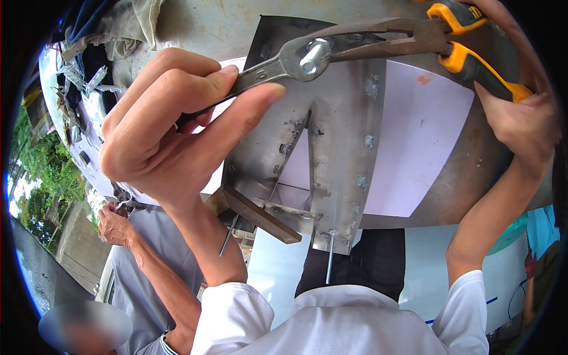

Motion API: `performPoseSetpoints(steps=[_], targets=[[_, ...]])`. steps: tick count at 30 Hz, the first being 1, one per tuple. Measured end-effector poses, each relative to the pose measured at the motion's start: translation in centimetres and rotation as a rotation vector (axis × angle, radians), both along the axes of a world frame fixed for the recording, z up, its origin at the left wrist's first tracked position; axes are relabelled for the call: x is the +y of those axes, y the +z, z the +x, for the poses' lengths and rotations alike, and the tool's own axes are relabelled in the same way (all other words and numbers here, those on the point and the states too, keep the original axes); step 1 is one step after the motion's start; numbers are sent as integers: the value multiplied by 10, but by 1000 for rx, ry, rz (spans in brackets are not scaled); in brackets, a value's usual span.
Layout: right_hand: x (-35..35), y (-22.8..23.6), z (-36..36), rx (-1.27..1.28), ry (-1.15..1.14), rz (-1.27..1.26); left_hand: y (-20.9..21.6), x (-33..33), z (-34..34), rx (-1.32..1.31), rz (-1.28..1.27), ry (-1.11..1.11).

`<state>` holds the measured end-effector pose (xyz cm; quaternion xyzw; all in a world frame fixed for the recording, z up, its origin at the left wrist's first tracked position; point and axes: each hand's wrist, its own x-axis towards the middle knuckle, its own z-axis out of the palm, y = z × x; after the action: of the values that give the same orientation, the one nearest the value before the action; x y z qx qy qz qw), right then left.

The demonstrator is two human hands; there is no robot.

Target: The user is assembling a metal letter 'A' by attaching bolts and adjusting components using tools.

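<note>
My left hand pinches a steel wrench between thumb and fingers. The wrench's ring end lies around a shiny bolt or nut. My right hand is closed on the black and orange handles of a pair of pliers. The pliers' long jaws reach left to the wrench's ring end; whether they grip the bolt or nut, I cannot tell. Beneath both tools is a welded grey steel frame with a narrow V-shaped gap. A threaded rod sticks out of its near end.
White sheets lie under the frame on a metal table. A brown bar and a second thin rod are at the frame's near left. Another person's hand is at the left, near scrap pieces. Cloths lie far left.
</note>
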<state>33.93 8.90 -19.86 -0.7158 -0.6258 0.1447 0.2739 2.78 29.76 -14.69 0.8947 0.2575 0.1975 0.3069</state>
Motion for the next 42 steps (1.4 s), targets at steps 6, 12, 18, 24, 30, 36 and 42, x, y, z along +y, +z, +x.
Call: performPoseSetpoints(steps=[6,12,18,24,30,36,42], targets=[[-2,1,1,-20,-5,-6,-12,-1,-4,-84,-65,17],[-7,11,1,-38,-3,-13,-11,-5,-3,-97,-115,78],[-7,18,-2,-42,7,-2,-5,-13,-7,-53,-142,228],[-6,30,-2,-63,19,13,-8,-10,-9,-99,-206,282],[-10,43,-11,-159,-87,-39,-9,-21,8,-120,-280,423],[-18,35,-33,-120,-280,-63,-2,-31,21,-38,-244,446],[-17,37,-27,-132,-284,-125,-9,-27,23,-137,-116,422]])
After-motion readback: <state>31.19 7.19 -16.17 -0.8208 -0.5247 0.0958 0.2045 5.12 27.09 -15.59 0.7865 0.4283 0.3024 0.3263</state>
